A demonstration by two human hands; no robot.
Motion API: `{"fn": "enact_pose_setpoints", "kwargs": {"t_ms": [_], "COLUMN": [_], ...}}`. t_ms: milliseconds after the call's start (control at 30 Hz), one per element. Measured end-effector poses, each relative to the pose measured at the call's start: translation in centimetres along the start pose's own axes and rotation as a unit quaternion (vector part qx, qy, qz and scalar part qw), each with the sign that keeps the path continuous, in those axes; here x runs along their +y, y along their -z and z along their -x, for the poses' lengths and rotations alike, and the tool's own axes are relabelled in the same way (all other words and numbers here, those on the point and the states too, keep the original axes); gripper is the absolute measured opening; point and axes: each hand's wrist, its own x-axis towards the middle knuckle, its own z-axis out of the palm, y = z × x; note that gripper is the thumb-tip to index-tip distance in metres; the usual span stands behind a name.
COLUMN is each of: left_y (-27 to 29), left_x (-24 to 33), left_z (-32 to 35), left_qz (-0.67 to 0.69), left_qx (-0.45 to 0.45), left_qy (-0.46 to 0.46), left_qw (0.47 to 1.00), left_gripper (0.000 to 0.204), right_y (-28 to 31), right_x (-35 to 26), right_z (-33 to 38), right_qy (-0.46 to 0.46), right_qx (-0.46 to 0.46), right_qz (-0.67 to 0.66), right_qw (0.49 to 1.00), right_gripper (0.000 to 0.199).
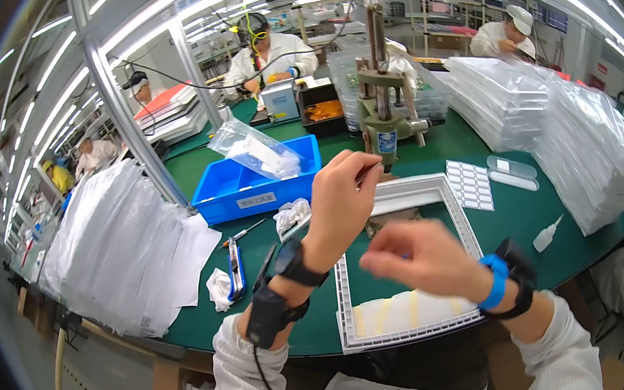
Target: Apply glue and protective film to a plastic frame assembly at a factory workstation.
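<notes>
My left hand point(343, 200) is raised over the left side of a rectangular white plastic frame point(343, 288). Its fingers are pinched together; what they hold, if anything, is hidden. Over the frame's opening hovers my right hand point(429, 260), its fingers curled but smeared by motion, so its grip cannot be read. A white sheet with pale yellow strips point(401, 314) shows within the near end of the frame. Just beyond the frame stands a green hand press point(382, 112) with a metal column. Both wrists wear dark straps with small devices, and the right also has a blue band.
Left of the frame are a blue utility knife point(235, 269), a screwdriver point(245, 233), crumpled white wipes point(219, 288) and a blue divided bin point(262, 199). White label sheet point(470, 185), clear case point(512, 172) and small bottle point(547, 235) lie right. Tall wrapped stacks point(591, 153) flank the table; co-workers sit beyond.
</notes>
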Motion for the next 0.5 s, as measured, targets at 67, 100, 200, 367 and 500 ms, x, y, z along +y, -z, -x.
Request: {"fn": "enact_pose_setpoints", "kwargs": {"t_ms": [67,100,200,367,500], "left_y": [-1.0,-1.0,-1.8,-3.9,-4.4], "left_x": [-0.9,-1.3,-2.2,-2.5,-2.2], "left_z": [-1.2,-0.9,-1.1,1.0,3.1], "left_qz": [-0.088,-0.096,-0.087,-0.100,-0.264], "left_qx": [-0.009,-0.005,-0.016,-0.055,-0.094], "left_qy": [-0.076,-0.074,-0.050,-0.019,-0.122], "left_qw": [0.993,0.993,0.995,0.993,0.952], "left_gripper": [0.011,0.011,0.011,0.011,0.010], "right_y": [-3.1,-4.1,-5.8,-8.0,-6.9], "right_x": [1.1,0.7,-1.6,-1.6,-0.8], "right_z": [0.2,0.1,1.9,-0.7,-4.6], "right_qy": [-0.001,0.088,0.106,0.462,0.484], "right_qx": [-0.059,-0.070,-0.062,0.089,-0.081], "right_qz": [-0.110,-0.052,0.042,0.346,0.287], "right_qw": [0.992,0.992,0.992,0.812,0.823], "right_gripper": [0.040,0.040,0.046,0.054,0.041]}}
